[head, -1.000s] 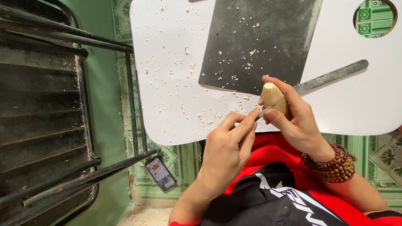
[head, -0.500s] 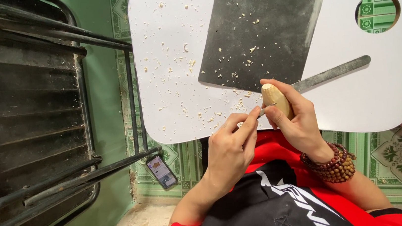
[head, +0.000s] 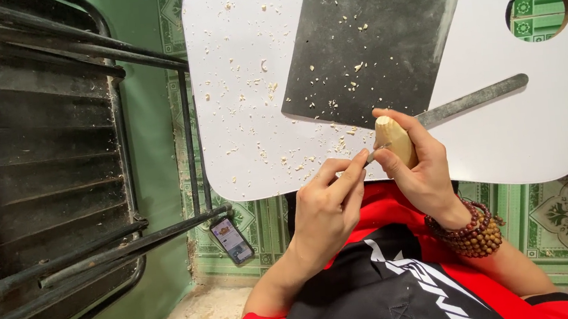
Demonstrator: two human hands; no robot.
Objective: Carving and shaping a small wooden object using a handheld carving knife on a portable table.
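One small pale wooden piece [head: 394, 141] sits clamped in the right hand [head: 420, 170], fingers wrapped round it, just over the near edge of the white desk [head: 541, 132]. At about nine o'clock from it, the left hand [head: 328, 211] pinches one thin carving tool [head: 373, 155] — its tip touches the wood. On the desk lie one dark grey mat [head: 376, 30] and, at three o'clock from the wooden piece, one long metal file [head: 474, 98], half hidden behind the right hand. Pale wood shavings [head: 255, 85] are scattered over the desk and mat — too many to count. One bead bracelet [head: 473, 227], wound in several loops, circles the right wrist. One phone [head: 231, 240] rests on the floor at seven o'clock, beside one black metal frame [head: 53, 170].
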